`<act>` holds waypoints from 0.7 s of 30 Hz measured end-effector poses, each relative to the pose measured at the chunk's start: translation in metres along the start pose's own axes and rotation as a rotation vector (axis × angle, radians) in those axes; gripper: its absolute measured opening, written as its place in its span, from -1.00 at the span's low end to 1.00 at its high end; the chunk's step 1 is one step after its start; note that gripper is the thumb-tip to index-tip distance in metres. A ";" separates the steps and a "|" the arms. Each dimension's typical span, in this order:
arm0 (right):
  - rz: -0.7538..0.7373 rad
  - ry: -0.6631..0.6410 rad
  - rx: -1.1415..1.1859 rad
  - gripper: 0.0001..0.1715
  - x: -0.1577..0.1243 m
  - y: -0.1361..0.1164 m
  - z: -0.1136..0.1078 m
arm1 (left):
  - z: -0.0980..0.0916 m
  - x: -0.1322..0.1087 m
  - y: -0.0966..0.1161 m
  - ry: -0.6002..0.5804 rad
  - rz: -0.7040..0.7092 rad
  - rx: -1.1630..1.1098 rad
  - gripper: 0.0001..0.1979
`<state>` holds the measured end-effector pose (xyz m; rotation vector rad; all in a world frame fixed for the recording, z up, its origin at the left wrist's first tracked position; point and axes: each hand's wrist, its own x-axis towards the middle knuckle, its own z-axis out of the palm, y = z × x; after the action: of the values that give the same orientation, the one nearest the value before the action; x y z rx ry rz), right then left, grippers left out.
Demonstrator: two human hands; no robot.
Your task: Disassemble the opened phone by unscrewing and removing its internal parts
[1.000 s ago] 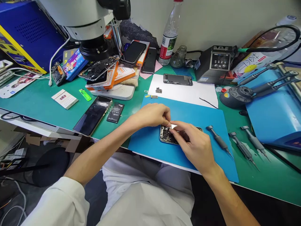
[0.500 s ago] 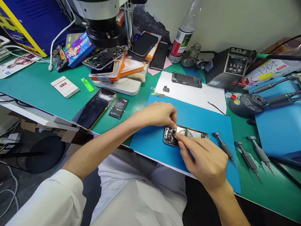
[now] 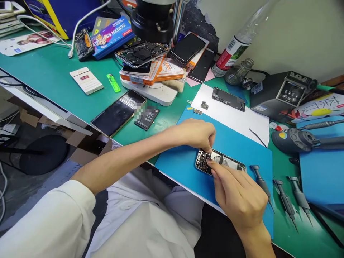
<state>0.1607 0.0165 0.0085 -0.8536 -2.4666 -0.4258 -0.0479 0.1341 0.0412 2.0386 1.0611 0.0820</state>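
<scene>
An opened phone body [image 3: 219, 161] lies on the blue mat [image 3: 182, 172], its inner parts facing up. My left hand [image 3: 200, 134] reaches over its far edge, thumb and finger pinched together at the internals. From the near side my right hand [image 3: 239, 191] comes in, thumb and fingertips closed over the same group of small parts. What either pinch holds is too small and too covered to make out. Past the mat, a phone screen [image 3: 228, 98] and a small dark component [image 3: 204, 105] rest on white paper [image 3: 209, 94].
Several screwdrivers [image 3: 286, 204] lie to the right. A phone battery [image 3: 147, 118] and a dark phone [image 3: 118, 113] are at the left, near a green lighter [image 3: 113, 83]. Stacked boxes [image 3: 172, 71] sit below a microscope [image 3: 153, 21]. A plastic bottle [image 3: 232, 52] stands at the back.
The camera view has shifted, so the bench appears turned and moved rightward. Both hands stay pinched at the same end of the phone body.
</scene>
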 end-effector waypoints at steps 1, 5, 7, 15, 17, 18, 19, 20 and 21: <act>-0.017 0.001 0.004 -0.58 0.001 0.001 0.000 | 0.000 0.000 0.000 0.000 0.001 0.002 -0.93; -0.054 0.007 0.012 -0.52 0.003 0.003 0.001 | 0.000 -0.001 0.000 -0.004 0.000 0.007 -0.94; -0.051 0.003 0.015 -0.51 0.003 0.002 0.000 | 0.000 -0.001 0.000 -0.002 0.000 0.008 -0.95; -0.015 -0.007 0.100 -0.60 -0.001 0.003 0.002 | -0.001 -0.002 0.001 -0.010 0.007 0.007 -0.94; 0.026 -0.003 0.131 -0.60 -0.005 0.003 0.002 | 0.000 -0.002 0.001 -0.009 0.005 0.007 -0.93; 0.060 0.001 0.146 -0.60 -0.007 0.002 0.002 | 0.000 -0.002 0.001 -0.007 0.004 0.007 -0.93; 0.101 0.007 0.157 -0.58 -0.010 0.002 0.002 | 0.000 -0.001 0.000 -0.007 0.002 0.006 -0.93; 0.145 0.015 0.163 -0.55 -0.013 0.001 0.002 | 0.000 -0.001 0.000 -0.007 -0.002 0.002 -0.93; 0.189 0.025 0.165 -0.52 -0.015 -0.001 0.001 | 0.000 -0.001 0.000 -0.008 -0.008 -0.002 -0.93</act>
<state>0.1701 0.0093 -0.0009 -0.9936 -2.3332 -0.1628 -0.0480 0.1334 0.0416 2.0310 1.0631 0.0706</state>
